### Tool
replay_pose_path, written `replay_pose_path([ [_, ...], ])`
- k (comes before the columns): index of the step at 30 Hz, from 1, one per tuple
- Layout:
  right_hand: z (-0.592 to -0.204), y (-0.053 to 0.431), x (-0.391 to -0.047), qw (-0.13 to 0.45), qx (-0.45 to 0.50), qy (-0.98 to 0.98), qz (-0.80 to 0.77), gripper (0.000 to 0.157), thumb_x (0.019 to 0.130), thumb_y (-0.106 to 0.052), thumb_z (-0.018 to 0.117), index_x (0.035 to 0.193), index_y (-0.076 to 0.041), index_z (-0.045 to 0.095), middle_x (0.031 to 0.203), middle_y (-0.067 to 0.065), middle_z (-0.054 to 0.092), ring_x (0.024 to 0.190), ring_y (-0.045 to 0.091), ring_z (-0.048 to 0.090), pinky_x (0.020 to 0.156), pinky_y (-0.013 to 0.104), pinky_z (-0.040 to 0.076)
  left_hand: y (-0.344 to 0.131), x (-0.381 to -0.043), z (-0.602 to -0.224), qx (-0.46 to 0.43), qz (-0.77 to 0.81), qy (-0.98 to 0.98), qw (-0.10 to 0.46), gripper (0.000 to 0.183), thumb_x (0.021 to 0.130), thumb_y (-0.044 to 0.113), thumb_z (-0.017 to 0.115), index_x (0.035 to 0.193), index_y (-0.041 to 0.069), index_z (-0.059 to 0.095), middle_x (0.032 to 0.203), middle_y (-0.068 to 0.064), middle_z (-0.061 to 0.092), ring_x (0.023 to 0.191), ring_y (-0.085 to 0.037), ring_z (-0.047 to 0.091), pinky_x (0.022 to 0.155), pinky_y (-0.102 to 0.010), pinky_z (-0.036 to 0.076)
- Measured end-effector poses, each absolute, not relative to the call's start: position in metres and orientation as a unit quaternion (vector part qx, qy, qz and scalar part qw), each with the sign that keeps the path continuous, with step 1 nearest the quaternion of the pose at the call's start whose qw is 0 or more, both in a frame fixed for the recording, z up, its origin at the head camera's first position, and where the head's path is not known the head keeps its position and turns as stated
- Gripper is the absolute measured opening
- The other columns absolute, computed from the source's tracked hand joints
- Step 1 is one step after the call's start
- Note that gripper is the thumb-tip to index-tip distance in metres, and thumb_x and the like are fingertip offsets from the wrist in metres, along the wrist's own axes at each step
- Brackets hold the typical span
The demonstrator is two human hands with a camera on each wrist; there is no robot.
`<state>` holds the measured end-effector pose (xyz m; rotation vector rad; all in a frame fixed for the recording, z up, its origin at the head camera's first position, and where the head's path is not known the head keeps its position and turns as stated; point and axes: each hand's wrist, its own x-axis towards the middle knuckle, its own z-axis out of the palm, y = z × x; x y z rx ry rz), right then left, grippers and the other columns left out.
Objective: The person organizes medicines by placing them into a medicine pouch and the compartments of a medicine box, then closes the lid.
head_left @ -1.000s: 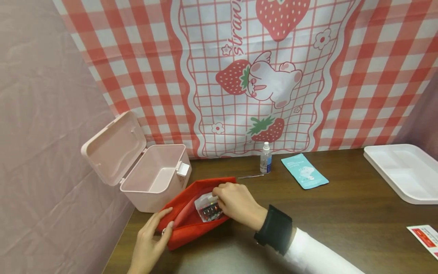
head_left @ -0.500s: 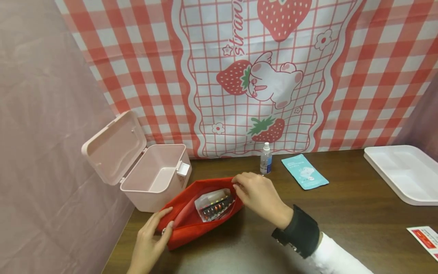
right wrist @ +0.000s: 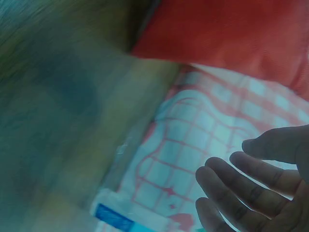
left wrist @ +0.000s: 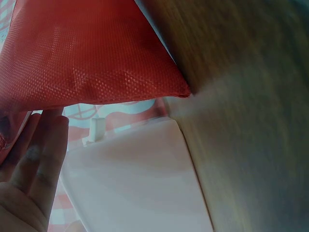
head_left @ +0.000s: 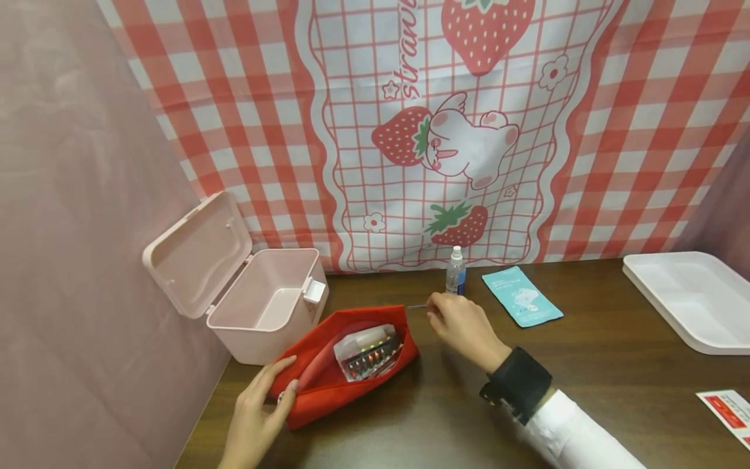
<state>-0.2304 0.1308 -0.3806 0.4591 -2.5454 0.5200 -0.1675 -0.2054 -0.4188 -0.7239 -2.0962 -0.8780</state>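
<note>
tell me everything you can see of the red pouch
The red pouch is elongated, with an outside that looks like woven fabric, textured in the left wrist view, and a paler inside. Its mouth gapes upward, showing a clear case with a dark strip and small bright spots. It appears to rest at a slant on the brown table, right end farther from the person, beside the pink box; whether those touch is unclear. The left grip holds its left end.
</note>
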Motion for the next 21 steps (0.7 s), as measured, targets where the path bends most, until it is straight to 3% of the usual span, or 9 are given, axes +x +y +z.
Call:
replay_pose_path([
  [11, -0.412, 0.131, -0.268, 0.188, 0.139, -0.959, 0.157, 0.015, 0.075, -0.007, 0.067, 0.089, -0.006, 0.062, 0.080, 0.007, 0.064, 0.073, 0.024, 0.063, 0.054, 0.039, 0.050, -0.206, -0.169, -0.422, -0.281, -0.344, -0.816, 0.370, 0.049, 0.069, -0.006, 0.071, 0.116, 0.007, 0.060, 0.103, -0.006, 0.065, 0.097, -0.009, 0.060, 0.091, -0.007, 0.037],
  [21, -0.425, 0.130, -0.291, 0.189, 0.132, -0.965, 0.123, 0.018, 0.070, -0.004, 0.067, 0.086, -0.002, 0.058, 0.082, 0.014, 0.060, 0.077, 0.033, 0.060, 0.055, 0.043, 0.050, -0.206, -0.169, -0.420, -0.281, -0.348, -0.816, 0.367, 0.049, 0.070, -0.006, 0.070, 0.116, 0.006, 0.060, 0.103, -0.006, 0.065, 0.097, -0.010, 0.060, 0.090, -0.007, 0.037],
])
